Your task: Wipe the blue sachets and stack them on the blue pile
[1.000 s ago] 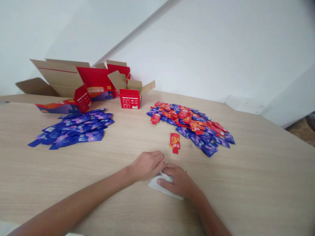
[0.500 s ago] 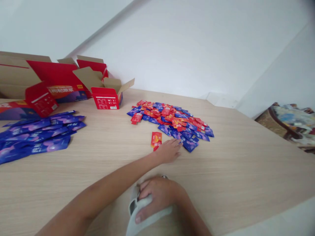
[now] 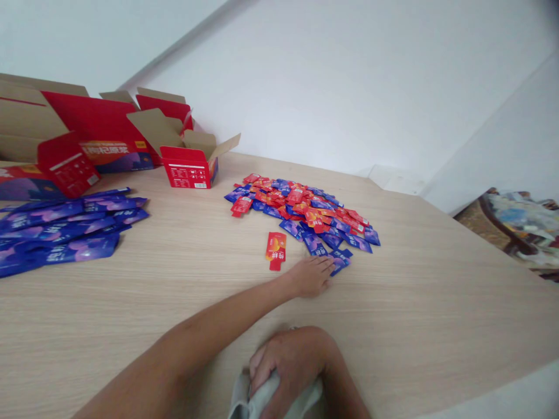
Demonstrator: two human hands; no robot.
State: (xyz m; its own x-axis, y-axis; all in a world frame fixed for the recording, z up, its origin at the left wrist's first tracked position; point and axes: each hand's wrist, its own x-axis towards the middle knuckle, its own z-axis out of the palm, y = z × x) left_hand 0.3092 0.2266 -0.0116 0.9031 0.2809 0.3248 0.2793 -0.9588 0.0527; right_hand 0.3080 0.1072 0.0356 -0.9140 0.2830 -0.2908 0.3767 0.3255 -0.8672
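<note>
Left hand's fingers lie flat and open on the counter, holding nothing, tips about touching the blue sachets at the pile's edge, with a lone red sachet just beside them. Right hand's fingers are curled tight on a pale cloth. Those packets look light and slippery, so pinch them by the edge.
</note>
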